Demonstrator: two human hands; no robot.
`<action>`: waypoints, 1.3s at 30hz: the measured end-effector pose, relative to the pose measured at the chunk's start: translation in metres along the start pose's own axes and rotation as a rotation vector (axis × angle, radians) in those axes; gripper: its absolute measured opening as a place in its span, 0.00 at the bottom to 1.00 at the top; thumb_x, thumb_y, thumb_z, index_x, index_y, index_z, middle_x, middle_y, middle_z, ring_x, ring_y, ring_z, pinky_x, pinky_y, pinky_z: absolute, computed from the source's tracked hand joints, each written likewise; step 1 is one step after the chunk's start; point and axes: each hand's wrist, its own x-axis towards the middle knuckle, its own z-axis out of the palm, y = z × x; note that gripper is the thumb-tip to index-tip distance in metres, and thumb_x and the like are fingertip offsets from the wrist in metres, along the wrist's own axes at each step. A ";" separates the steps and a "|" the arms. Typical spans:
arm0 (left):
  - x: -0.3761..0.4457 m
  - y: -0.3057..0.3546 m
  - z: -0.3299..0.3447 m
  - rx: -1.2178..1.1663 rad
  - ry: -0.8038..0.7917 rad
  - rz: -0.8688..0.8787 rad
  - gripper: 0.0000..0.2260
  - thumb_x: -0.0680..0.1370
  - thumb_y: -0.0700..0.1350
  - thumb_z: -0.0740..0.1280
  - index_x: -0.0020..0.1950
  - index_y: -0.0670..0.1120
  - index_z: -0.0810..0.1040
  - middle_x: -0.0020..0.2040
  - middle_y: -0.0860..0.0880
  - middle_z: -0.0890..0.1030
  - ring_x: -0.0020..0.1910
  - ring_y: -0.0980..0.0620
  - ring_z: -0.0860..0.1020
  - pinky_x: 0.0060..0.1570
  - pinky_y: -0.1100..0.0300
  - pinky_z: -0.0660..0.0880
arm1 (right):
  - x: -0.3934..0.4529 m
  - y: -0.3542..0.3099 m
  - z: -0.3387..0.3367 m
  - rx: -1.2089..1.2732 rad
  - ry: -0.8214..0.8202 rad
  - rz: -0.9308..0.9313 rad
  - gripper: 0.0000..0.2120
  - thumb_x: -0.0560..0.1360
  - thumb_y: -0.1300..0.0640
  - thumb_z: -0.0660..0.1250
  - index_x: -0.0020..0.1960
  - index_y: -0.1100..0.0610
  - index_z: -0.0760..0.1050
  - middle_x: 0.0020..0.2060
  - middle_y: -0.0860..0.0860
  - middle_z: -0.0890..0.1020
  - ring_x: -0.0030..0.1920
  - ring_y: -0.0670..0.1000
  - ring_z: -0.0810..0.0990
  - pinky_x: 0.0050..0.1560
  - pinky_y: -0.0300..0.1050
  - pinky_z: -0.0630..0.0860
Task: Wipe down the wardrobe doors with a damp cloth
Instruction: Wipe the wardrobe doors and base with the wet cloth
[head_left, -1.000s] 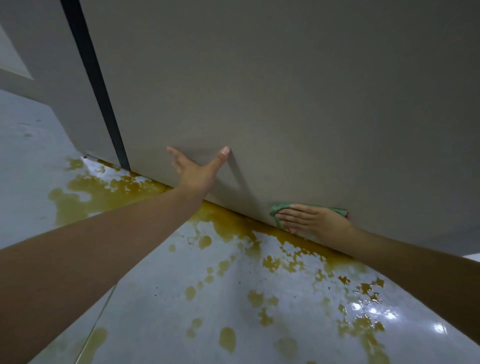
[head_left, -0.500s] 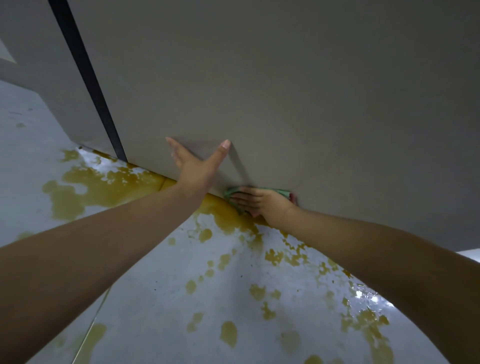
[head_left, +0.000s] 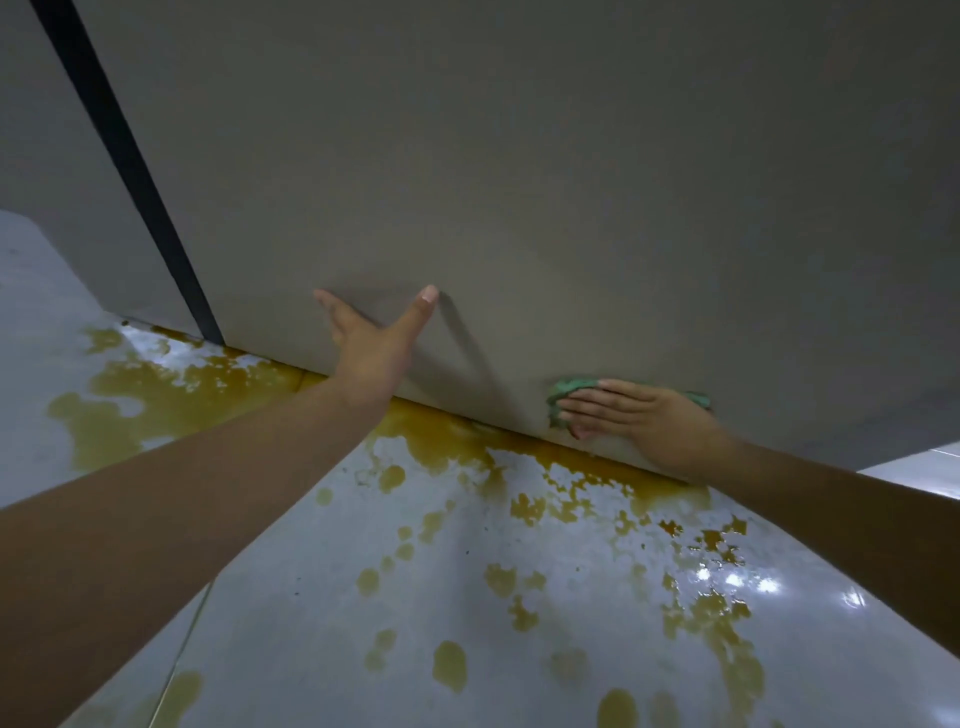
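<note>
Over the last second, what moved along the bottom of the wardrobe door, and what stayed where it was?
The right hand slid the green cloth left along the bottom edge of the wardrobe door, toward the left hand, then back right to about where it started. It pressed the cloth flat throughout; nothing was let go. The left hand stayed braced open on the door, and the yellow stains on the floor look the same.

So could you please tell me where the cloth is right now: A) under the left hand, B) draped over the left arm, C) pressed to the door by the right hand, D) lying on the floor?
C: the right hand presses the green cloth flat against the door near its bottom edge.
</note>
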 end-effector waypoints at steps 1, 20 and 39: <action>-0.002 0.002 0.002 -0.001 0.002 0.001 0.62 0.62 0.67 0.72 0.75 0.48 0.30 0.79 0.50 0.47 0.77 0.52 0.49 0.75 0.49 0.51 | 0.005 0.001 -0.003 -0.055 0.024 0.034 0.34 0.73 0.64 0.47 0.77 0.55 0.44 0.77 0.49 0.46 0.76 0.46 0.40 0.76 0.44 0.39; -0.005 0.031 -0.009 0.055 0.013 0.178 0.52 0.57 0.76 0.67 0.74 0.50 0.62 0.70 0.53 0.70 0.68 0.54 0.69 0.71 0.51 0.63 | 0.018 0.008 -0.023 -0.182 0.141 0.274 0.26 0.79 0.64 0.46 0.76 0.53 0.56 0.77 0.48 0.52 0.77 0.47 0.46 0.76 0.45 0.42; -0.008 0.018 0.008 0.044 0.075 0.146 0.49 0.69 0.68 0.67 0.78 0.48 0.44 0.79 0.51 0.49 0.76 0.53 0.52 0.75 0.52 0.52 | 0.071 -0.029 -0.001 0.094 0.092 0.026 0.20 0.79 0.55 0.53 0.67 0.58 0.72 0.69 0.49 0.72 0.69 0.45 0.70 0.74 0.40 0.51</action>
